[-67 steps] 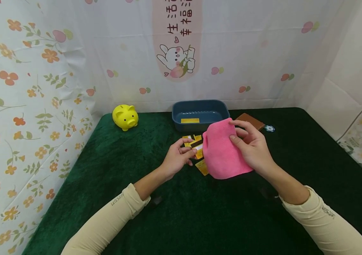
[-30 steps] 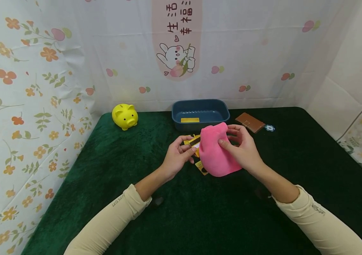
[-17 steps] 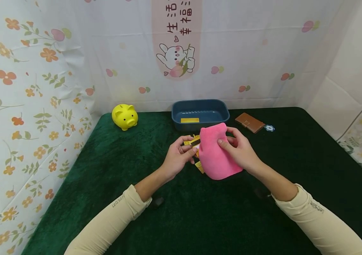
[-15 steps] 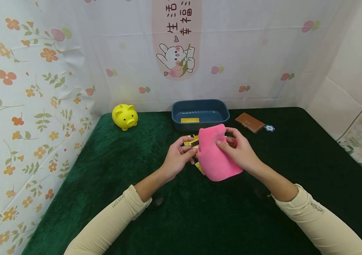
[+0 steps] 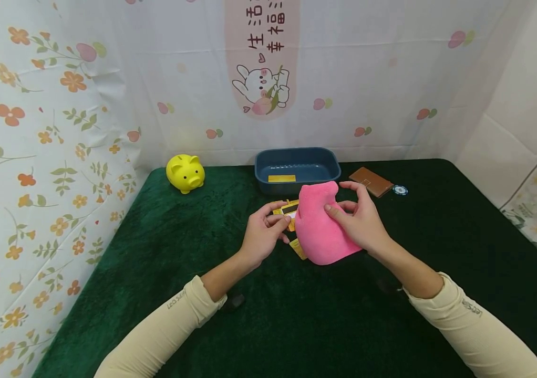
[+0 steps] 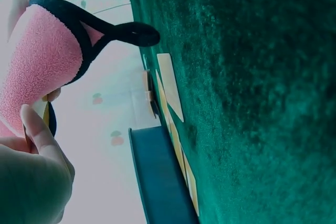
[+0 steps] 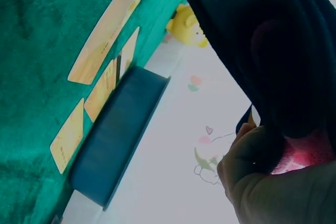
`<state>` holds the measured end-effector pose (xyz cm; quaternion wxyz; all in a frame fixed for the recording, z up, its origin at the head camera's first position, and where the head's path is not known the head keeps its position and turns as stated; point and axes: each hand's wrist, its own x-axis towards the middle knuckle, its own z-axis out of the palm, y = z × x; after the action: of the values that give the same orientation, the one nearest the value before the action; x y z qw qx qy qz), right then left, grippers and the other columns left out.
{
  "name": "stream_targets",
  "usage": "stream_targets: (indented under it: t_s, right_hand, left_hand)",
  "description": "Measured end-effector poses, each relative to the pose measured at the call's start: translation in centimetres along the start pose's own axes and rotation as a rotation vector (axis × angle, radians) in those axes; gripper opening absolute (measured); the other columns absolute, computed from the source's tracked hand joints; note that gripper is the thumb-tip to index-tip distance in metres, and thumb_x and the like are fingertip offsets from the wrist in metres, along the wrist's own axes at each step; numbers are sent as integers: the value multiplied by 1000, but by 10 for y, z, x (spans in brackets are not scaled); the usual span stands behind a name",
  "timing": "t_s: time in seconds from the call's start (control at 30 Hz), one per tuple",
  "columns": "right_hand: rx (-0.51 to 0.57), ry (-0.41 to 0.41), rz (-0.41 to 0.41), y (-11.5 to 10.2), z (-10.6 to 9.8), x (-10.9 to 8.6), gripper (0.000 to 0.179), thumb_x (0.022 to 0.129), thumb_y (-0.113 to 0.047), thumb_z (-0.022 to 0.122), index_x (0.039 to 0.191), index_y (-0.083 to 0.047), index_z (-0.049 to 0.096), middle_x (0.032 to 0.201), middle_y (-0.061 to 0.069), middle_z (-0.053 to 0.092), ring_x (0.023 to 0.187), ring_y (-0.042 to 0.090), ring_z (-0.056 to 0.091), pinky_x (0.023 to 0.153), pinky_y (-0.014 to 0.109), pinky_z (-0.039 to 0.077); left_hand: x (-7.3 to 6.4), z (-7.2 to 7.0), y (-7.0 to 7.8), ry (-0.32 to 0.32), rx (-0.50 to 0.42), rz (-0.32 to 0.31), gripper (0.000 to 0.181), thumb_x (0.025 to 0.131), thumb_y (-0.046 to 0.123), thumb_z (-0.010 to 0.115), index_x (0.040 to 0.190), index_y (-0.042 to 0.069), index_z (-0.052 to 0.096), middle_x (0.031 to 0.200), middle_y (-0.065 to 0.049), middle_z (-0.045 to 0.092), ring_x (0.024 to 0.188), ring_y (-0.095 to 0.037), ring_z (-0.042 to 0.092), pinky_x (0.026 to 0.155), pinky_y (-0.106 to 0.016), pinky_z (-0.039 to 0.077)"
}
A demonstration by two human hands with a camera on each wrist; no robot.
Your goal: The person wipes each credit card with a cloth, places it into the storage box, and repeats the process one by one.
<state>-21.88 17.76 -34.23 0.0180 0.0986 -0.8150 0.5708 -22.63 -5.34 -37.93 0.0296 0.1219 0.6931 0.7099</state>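
Observation:
In the head view my left hand [image 5: 265, 233] pinches a yellow bank card [image 5: 290, 209] with a black stripe, between thumb and fingers. The card's right part is hidden by a pink cloth [image 5: 322, 226], which my right hand [image 5: 363, 218] holds by its right side, thumb in front. Black trim and a black loop [image 6: 137, 34] edge the cloth in the left wrist view. From the right wrist view its dark side [image 7: 252, 40] faces me, with a sliver of card beside the right hand's fingers. More yellow cards [image 5: 298, 249] lie on the table beneath.
A blue basin [image 5: 316, 185] stands behind the cards, with a yellow strip [image 5: 281, 178] at its near wall. To its right lie a brown wallet [image 5: 371, 182] and a poker chip [image 5: 400, 190]. A yellow piggy bank [image 5: 185, 173] sits at the back left of the green-covered table [image 5: 164, 252].
My right hand has moved left with the cloth, which covers more of the card. The brown wallet shows more fully. Lately the cloth shifts slightly and bends; my left hand stays nearly still.

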Motion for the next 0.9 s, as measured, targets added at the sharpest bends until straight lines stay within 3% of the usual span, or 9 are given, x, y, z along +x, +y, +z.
stream_targets:
  t_s: [0.27,0.37,0.57,0.73,0.9]
  right_hand:
    - [89,55,-53,-2,-3,-2,49,98,-17,63,134,-13,30,120,25,61,85,9,71,72,32,60]
    - [137,54,-75,-1,-7,-2,35,99,-13,61,124,-17,37,120,19,58,87,11,70,70,33,60]
    - [135,32,-155,4,-12,-4,12,100,-10,58,111,-13,52,116,3,59,85,16,70,68,33,60]
    - [150,-45,-128,5,-15,-4,20,102,-13,55,116,-23,65,113,3,61,82,20,69,69,35,60]
    - [173,-103,-51,3,-17,-5,25,105,-17,50,119,-30,65,117,7,54,85,20,66,70,34,60]
  left_hand:
    - [1,-2,0,43,5,1,39,99,7,61,137,1,52,104,-20,71,75,-17,59,61,-26,58]
    - [2,-3,-1,71,21,6,38,99,7,60,136,4,51,100,-17,72,75,-18,59,57,-25,55]
    - [3,-5,-2,92,36,10,25,100,5,58,125,6,58,100,-15,71,77,-22,59,54,-24,53]
    - [4,-4,-4,56,63,16,18,100,5,58,116,1,65,95,-14,67,78,-21,57,55,-25,53]
    - [3,-3,-5,17,73,26,19,100,6,59,116,-2,66,90,-13,65,76,-17,56,55,-24,53]
